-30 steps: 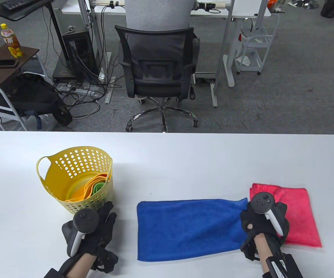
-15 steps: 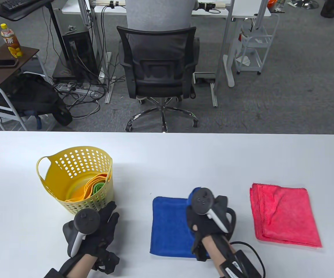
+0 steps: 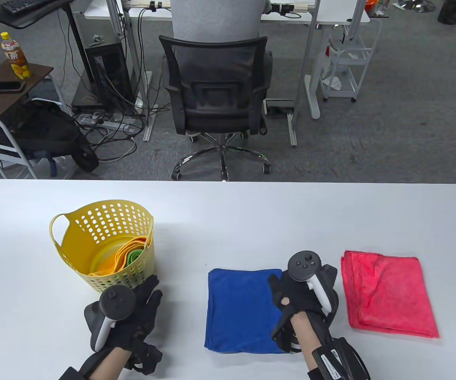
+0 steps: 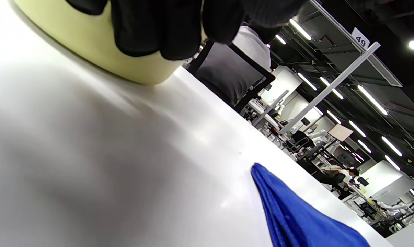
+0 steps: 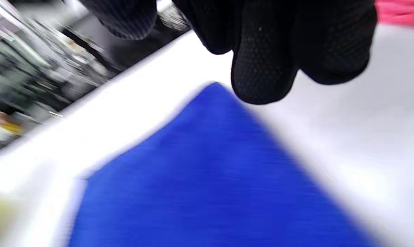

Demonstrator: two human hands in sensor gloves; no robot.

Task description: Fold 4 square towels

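Observation:
A blue towel lies folded into a square on the white table, front centre; it also shows in the left wrist view and the right wrist view. My right hand is at the towel's right edge with its fingers just above a towel corner, holding nothing. A folded red towel lies to the right of that hand. My left hand rests flat on the table, fingers spread, just in front of the yellow basket, empty. An orange towel and a green towel sit inside the basket.
The table's far edge runs across the middle of the table view. A black office chair stands on the floor beyond it. White table surface lies behind the towels.
My right hand carried the blue towel's right end over to the left, folding it from a long strip into a square, then let go and moved back to the right edge. The left hand stayed put.

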